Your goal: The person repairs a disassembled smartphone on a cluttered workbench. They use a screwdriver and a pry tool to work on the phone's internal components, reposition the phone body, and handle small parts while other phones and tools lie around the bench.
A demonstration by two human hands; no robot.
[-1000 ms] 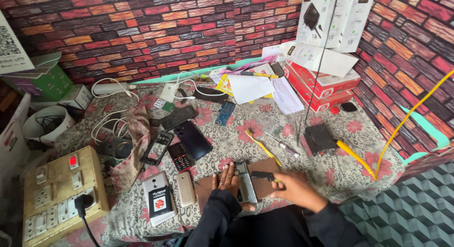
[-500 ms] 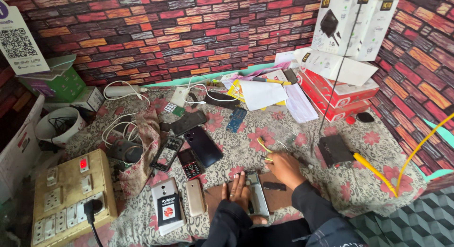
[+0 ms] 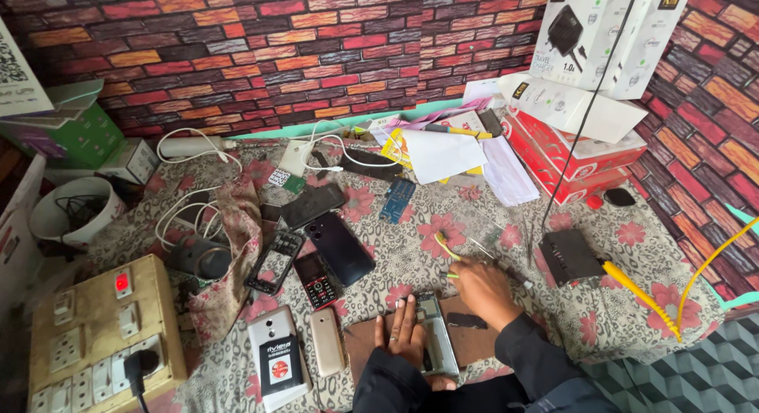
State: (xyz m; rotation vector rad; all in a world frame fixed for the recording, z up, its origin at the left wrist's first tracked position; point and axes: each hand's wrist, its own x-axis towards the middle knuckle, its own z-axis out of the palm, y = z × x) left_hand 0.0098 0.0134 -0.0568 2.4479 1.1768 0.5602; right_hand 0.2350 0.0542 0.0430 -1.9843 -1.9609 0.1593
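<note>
My left hand (image 3: 403, 334) lies flat with fingers spread on a brown work mat (image 3: 474, 343), touching the left edge of an opened phone (image 3: 437, 342) whose insides show. My right hand (image 3: 484, 290) is just beyond the mat on the flowered cloth, fingers curled down over thin tools. A dark tool handle (image 3: 518, 279) sticks out to its right. Yellow tweezers (image 3: 444, 245) lie just past the fingertips. Whether the right hand grips anything is hidden by the fingers.
Several phones and parts lie to the left: a dark smartphone (image 3: 341, 247), a keypad phone (image 3: 316, 279), a gold phone (image 3: 326, 342). A switch-and-socket board (image 3: 103, 334) sits near left, a black box (image 3: 568, 256) with a yellow cable (image 3: 640, 290) right, and red boxes (image 3: 577, 164) behind.
My right hand left the opened phone and moved away from me onto the tools on the cloth. My left hand stayed beside the phone. The camera shifted slightly.
</note>
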